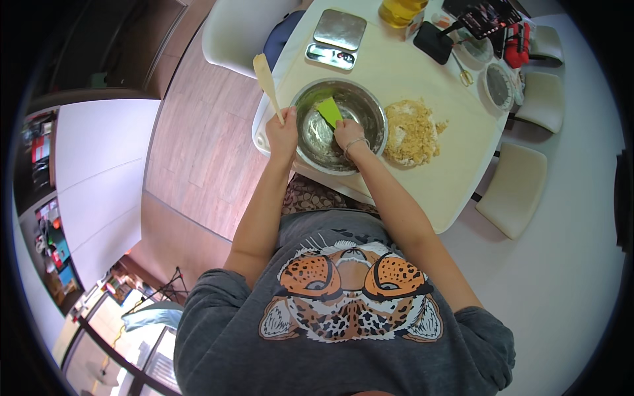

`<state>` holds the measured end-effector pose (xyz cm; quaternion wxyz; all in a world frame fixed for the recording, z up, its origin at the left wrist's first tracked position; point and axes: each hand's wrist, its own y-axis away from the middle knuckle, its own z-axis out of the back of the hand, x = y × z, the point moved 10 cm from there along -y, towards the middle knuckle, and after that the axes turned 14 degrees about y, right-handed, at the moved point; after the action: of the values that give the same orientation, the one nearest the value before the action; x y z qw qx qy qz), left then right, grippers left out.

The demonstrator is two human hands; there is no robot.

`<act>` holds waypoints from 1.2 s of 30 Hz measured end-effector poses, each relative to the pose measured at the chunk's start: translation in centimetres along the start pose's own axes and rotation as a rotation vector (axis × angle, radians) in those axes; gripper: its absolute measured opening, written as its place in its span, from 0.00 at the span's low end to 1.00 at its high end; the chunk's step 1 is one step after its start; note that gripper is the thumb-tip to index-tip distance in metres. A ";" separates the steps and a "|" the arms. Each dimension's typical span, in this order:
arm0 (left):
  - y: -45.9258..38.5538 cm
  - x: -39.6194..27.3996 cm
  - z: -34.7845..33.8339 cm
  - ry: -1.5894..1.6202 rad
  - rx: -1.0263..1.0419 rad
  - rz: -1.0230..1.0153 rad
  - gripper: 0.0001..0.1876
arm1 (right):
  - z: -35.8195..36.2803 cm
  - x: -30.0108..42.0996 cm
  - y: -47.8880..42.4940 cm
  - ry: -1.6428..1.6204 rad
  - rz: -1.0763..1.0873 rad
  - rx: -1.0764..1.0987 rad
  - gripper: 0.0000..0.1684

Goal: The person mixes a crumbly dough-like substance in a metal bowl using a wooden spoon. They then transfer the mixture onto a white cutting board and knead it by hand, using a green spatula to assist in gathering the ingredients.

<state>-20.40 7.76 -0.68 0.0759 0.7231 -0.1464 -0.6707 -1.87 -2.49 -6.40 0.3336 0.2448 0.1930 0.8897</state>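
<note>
A stainless steel mixing bowl [364,99] rests near the front edge of the table, with whitish residue on its inner wall. My left hand [282,134] is at the bowl's left rim and holds a wooden spatula [264,74], its blade pointing up and away. Inside the bowl, my right hand [348,134] grips a green scraper [329,112] whose blade is near the inner wall. Right of the bowl lies a heap of crumbly yellow dough [413,132] with white flour on it, directly on the pale work surface.
A digital kitchen scale [340,30] stands behind the bowl. Farther back are a container of yellow oil [401,11], a black stand [433,42] holding a device, scissors [464,74] and a clear round container [497,87]. White chairs [515,190] line the table's right side.
</note>
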 end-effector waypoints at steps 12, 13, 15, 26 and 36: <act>-0.2 0.7 0.4 -0.004 -0.036 -0.069 0.13 | 0.1 0.1 -1.1 -0.434 0.048 0.171 0.21; -0.3 0.8 0.8 -0.010 -0.051 -0.075 0.14 | 0.7 0.3 -0.7 -0.550 0.042 0.235 0.20; -0.5 1.1 1.4 -0.022 -0.077 -0.087 0.14 | 2.9 0.4 1.3 -0.782 0.026 0.364 0.19; -3.5 -0.3 0.1 -0.127 0.013 -0.186 0.15 | 16.0 -14.0 12.3 0.270 0.019 -0.551 0.19; 1.8 -8.1 -3.0 -0.935 0.186 -0.649 0.11 | 12.7 -15.4 16.2 0.543 -0.011 -0.514 0.26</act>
<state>-18.07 8.37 7.78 -0.2705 0.3613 0.0067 -0.8923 7.27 -22.18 7.30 0.3256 -0.0927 0.0459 0.9398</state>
